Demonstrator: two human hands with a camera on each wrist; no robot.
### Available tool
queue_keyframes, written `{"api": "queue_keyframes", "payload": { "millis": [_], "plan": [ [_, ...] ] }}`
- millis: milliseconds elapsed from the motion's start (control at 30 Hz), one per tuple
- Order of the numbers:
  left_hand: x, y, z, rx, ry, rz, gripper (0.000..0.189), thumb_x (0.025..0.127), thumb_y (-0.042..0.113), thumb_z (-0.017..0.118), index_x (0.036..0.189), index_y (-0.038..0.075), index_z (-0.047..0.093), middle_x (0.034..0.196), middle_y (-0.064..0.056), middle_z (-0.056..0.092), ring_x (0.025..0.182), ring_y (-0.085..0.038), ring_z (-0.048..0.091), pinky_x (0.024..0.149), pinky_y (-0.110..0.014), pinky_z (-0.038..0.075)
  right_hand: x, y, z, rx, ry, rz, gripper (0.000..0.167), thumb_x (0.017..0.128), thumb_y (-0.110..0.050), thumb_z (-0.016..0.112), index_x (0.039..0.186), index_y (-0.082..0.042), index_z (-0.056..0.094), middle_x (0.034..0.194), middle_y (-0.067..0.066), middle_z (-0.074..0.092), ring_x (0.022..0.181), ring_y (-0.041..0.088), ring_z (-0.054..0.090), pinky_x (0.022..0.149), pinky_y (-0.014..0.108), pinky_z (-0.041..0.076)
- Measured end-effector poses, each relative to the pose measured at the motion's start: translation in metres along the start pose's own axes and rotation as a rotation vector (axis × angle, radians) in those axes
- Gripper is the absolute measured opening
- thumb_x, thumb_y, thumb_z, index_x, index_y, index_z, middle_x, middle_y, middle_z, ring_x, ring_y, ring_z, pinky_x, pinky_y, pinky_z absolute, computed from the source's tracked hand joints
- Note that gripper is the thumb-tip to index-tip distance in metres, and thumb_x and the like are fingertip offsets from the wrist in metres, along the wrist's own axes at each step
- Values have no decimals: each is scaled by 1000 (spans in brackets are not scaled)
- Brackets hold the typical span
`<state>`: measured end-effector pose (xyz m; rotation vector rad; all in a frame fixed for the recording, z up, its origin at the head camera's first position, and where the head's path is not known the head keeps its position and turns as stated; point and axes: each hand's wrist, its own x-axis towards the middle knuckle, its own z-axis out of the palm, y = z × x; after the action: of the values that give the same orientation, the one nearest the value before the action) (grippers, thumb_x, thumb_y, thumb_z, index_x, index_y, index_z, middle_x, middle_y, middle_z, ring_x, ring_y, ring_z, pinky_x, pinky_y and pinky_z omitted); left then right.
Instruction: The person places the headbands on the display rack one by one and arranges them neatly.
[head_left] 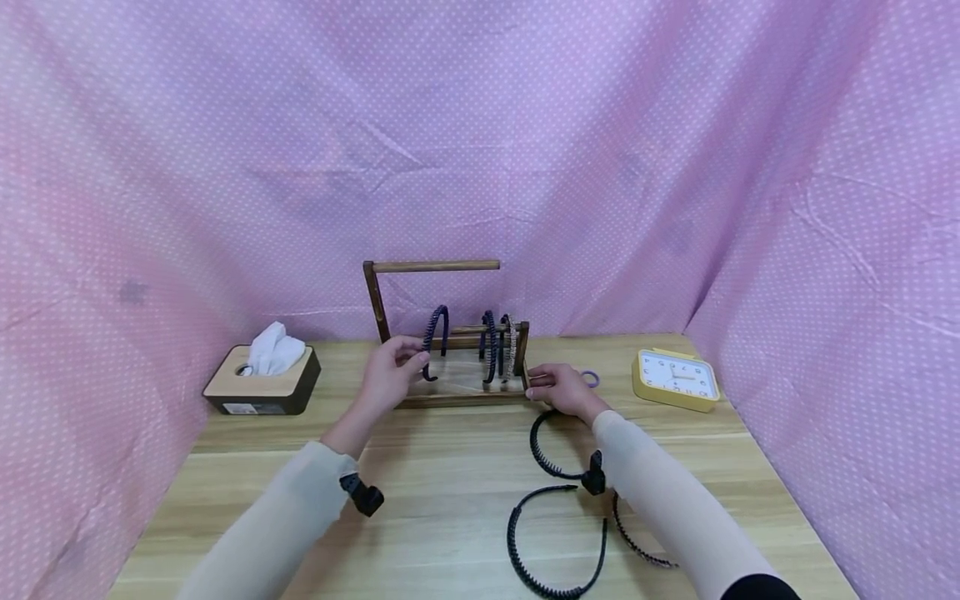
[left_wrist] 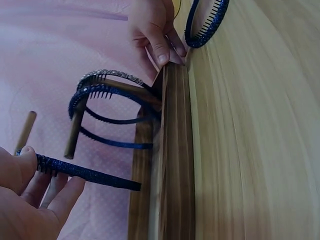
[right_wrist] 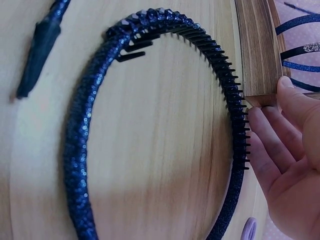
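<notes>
A dark blue glittery headband point(left_wrist: 87, 174) with comb teeth is pinched between the thumb and fingers of my left hand point(head_left: 392, 372). It stands upright at the left part of a brown wooden rack point(head_left: 457, 402), away from the short rod's free end. Other headbands point(head_left: 490, 346), dark ones and a silvery one, hang on that rod near the rack's right end. My right hand point(head_left: 564, 388) grips the rack's right end, thumb on the corner of the wood. Close beside this hand, a dark toothed headband point(right_wrist: 80, 150) lies on the table.
Two more headbands, a dark one point(head_left: 517, 554) and a partly covered one point(head_left: 637, 550), lie near my right forearm. A purple ring point(head_left: 590, 379) and a yellow clock point(head_left: 677, 379) are at the right. A tissue box point(head_left: 262, 383) stands left. Pink dotted cloth point(head_left: 480, 167) surrounds the table.
</notes>
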<state>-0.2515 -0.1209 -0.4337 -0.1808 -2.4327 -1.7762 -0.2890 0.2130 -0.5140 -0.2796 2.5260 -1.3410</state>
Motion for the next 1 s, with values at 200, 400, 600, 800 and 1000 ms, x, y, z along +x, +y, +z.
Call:
{"api": "queue_keyframes", "payload": {
  "millis": [200, 400, 600, 800, 1000],
  "plan": [
    [9, 1, 22, -122, -27, -104, 23, 99, 2, 66, 120, -7, 63, 110, -24, 68, 93, -23, 67, 91, -52, 60, 0, -2, 1, 6, 2, 2, 46, 98, -15, 72, 141, -3, 60, 132, 17, 68, 122, 32, 65, 92, 38, 60],
    [17, -4, 45, -184, -43, -145, 24, 100, 3, 65, 123, -5, 63, 110, -19, 67, 95, -23, 66, 93, -53, 59, 0, -1, 1, 0, 6, -4, 46, 98, -15, 72, 140, -2, 60, 131, 18, 69, 122, 33, 65, 92, 39, 60],
    [22, -12, 63, -188, -46, -152, 23, 99, 5, 68, 120, -4, 63, 106, -16, 67, 91, -22, 66, 87, -50, 62, -1, -2, 0, 0, -1, 0, 47, 98, -15, 71, 141, -2, 59, 133, 17, 68, 124, 33, 64, 96, 41, 59],
    [25, -13, 74, -143, -58, -155, 26, 99, 9, 69, 120, -4, 64, 109, -18, 67, 94, -26, 66, 85, -52, 62, -2, -3, 0, 10, 1, -4, 47, 99, -14, 71, 142, -1, 58, 133, 18, 68, 123, 33, 64, 97, 41, 59],
    [27, -11, 80, -169, -60, -174, 22, 99, 8, 69, 118, -3, 64, 107, -17, 67, 98, -39, 68, 85, -54, 62, -1, -2, 0, -3, 6, -4, 47, 98, -16, 72, 141, -2, 59, 132, 18, 68, 123, 32, 65, 92, 39, 60]
  ]
}}
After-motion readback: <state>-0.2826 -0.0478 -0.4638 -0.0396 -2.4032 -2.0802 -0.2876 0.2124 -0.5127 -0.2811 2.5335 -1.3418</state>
